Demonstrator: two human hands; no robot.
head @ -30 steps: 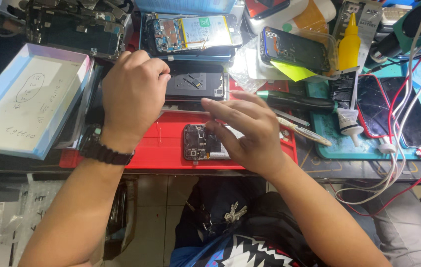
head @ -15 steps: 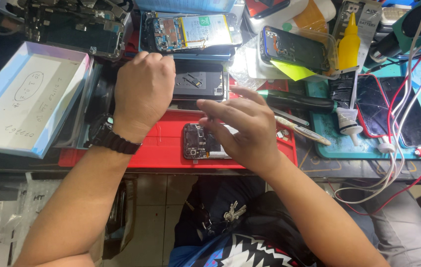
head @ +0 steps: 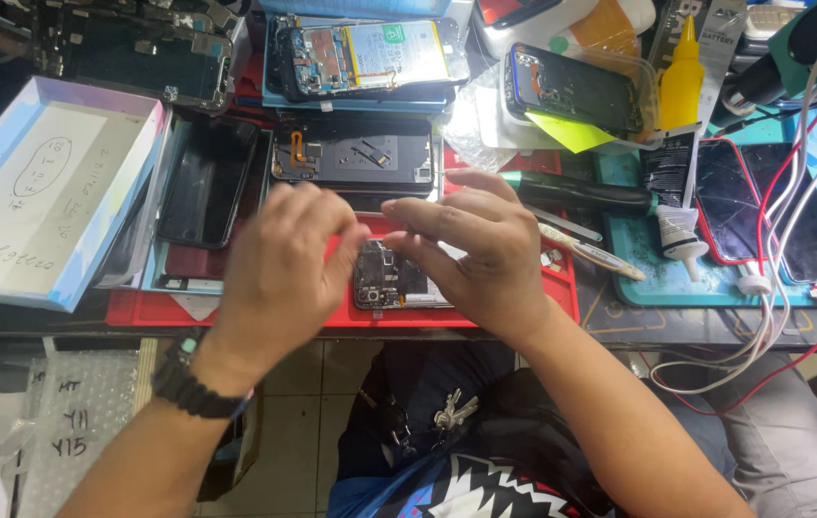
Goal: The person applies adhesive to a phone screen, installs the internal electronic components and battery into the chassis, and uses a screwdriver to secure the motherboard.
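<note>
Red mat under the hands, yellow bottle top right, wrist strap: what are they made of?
Red mat: looks like matte rubber or silicone, no glare, soft moulded edge. Yellow bottle: likely squeezable plastic, opaque with a slight sheen and tapered nozzle. Wrist strap on the left hand: black, matte, ribbed, probably rubber or resin; can't tell for certain.

Left hand [head: 279, 273], back upward, fingers curled and blurred, wrist bearing a black watch. Right hand [head: 480, 254], palm down, fingers extended leftward, tips close to the left hand's fingertips. Both forearms rise from the lower edge.
</note>
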